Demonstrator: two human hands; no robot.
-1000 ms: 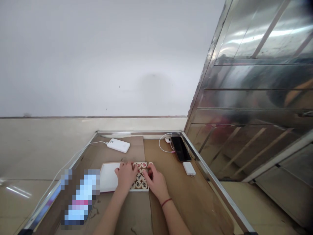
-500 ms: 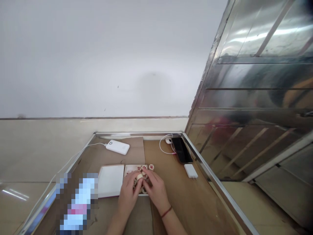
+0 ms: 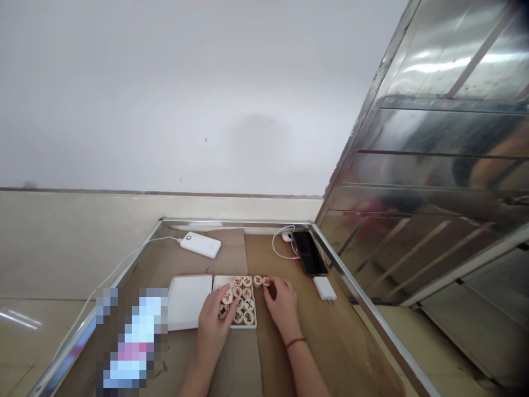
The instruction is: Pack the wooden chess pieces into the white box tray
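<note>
A shallow white box on the brown table holds several round wooden chess pieces with red or black characters. My left hand lies over the box's near left part, fingers curled on the pieces there. My right hand rests on the table just right of the box, its fingertips on a loose piece. Another loose piece lies beside it. The white box lid lies flat to the left of the box.
A white power bank with a cable lies at the back left. At the back right are a black phone with a white cable and a small white charger. A blurred-out object lies near left. A metal rim edges the table.
My right hand has left the box and gone right, to the loose pieces on the table. My left hand has stayed over the box's left side. More pieces in the box show now.
</note>
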